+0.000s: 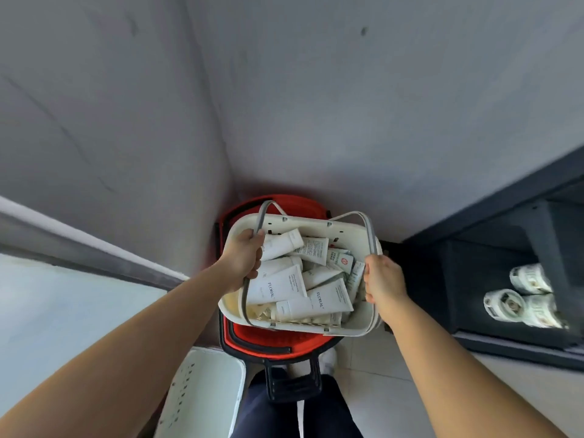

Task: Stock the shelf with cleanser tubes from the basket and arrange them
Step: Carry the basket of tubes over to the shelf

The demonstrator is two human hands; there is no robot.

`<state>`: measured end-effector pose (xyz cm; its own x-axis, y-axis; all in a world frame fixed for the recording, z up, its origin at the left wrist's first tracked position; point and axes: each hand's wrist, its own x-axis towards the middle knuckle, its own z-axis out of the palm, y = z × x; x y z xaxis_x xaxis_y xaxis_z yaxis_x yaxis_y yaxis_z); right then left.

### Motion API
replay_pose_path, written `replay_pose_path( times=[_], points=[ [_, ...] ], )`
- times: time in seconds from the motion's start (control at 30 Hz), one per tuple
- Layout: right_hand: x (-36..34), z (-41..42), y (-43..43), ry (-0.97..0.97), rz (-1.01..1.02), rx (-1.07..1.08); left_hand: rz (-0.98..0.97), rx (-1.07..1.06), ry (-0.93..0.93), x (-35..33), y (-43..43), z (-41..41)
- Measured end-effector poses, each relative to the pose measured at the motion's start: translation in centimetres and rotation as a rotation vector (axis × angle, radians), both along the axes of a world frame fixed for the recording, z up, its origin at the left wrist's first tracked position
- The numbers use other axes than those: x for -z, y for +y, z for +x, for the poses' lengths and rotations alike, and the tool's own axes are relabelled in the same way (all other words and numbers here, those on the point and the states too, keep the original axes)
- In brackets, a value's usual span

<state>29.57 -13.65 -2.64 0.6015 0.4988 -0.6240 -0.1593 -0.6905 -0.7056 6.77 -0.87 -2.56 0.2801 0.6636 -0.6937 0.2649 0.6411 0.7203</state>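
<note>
Two hands share this load: your left hand point(243, 257) has its fingers curled round the grey handle point(261, 218) on the 9 o'clock side of the white basket point(363, 330), and your right hand point(384, 281) grips the matching handle at 3 o'clock. The cleanser tubes point(284, 286) lie heaped loosely inside, crossing one another at every angle. Expect a fair weight from so many, though each tube looks light, soft-walled and smooth, so the heap will likely slide if you let one side dip. Hold at the middle of each handle and keep both hands level. When you pick singles, take a tube by its firmer cap end or across its flat body, not by squeezing the belly. Directly beneath sits the red basket point(271, 343), its black grip pointing to 6 o'clock near your legs. The wall corner point(227, 137) closes off 12 o'clock. The dark shelf point(493, 200) stands at 3 to 4 o'clock, with white packs point(521, 295) already on it; mind its front edge. A second white bin point(205, 390) crowds 7 o'clock. Your open room looks to be the pale floor point(373, 374) at 5 o'clock.
</note>
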Motion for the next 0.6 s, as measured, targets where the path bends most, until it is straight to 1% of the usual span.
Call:
replay_pose_path(
  times=[0.17, 0.3, 0.43, 0.6],
  points=[
    [-2.1, 1.0, -4.9, 0.024, 0.015, 0.09, -0.006, 0.122, 0.031, -3.0, -2.0, 3.1],
    [-4.3, 2.2, -9.5, 0.035, 0.036, 0.209, 0.0, 0.216, 0.026, -5.0, -5.0, 6.3],
    [-6.2, 3.5, -15.8, 0.07, 0.06, 0.332, 0.009, 0.32, 0.031, -6.2, -9.1, 9.6],
    [-7.2, 5.2, -25.3, 0.067, 0.106, 0.431, 0.007, 0.411, 0.02, -6.3, -15.3, 12.9]
  ],
)
